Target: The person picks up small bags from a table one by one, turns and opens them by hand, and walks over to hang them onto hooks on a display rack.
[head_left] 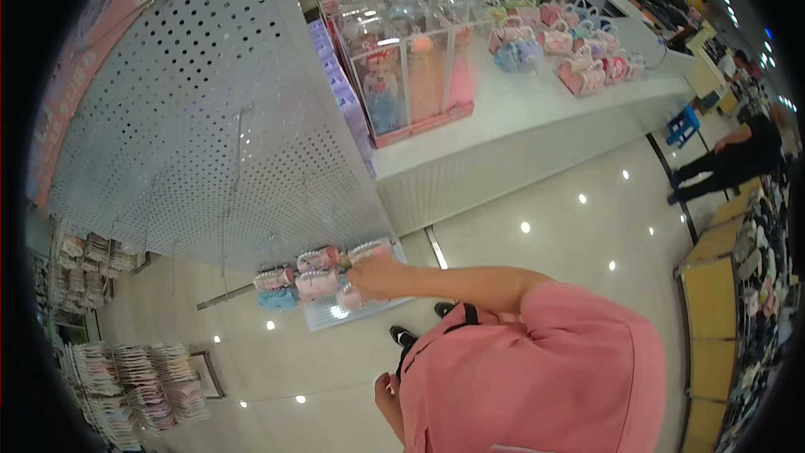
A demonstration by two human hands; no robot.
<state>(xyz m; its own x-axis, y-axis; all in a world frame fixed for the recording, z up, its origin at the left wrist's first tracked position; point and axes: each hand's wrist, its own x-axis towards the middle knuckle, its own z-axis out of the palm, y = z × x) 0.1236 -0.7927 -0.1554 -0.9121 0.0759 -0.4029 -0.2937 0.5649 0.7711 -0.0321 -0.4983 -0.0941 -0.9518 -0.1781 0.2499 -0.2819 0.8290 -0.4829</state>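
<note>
Small pink bags with pearl-like handles (317,283) stand in rows on a low perforated white shelf (356,319). My right hand (377,275) reaches in among them, its fingers closed at the bags' right side; what they grip is hidden by the hand. A light-blue bag (277,299) is at the row's left end. Beside my pink shirt, low in the view, my left hand (387,387) hangs with curled fingers and nothing visible in it.
Behind the shelf rises a perforated panel (210,109). A white counter (503,130) bears a display box (423,117) and more small bags (579,71). Packaged goods hang at left (138,377). A person in dark clothes (729,155) is at far right near a blue stool (682,127).
</note>
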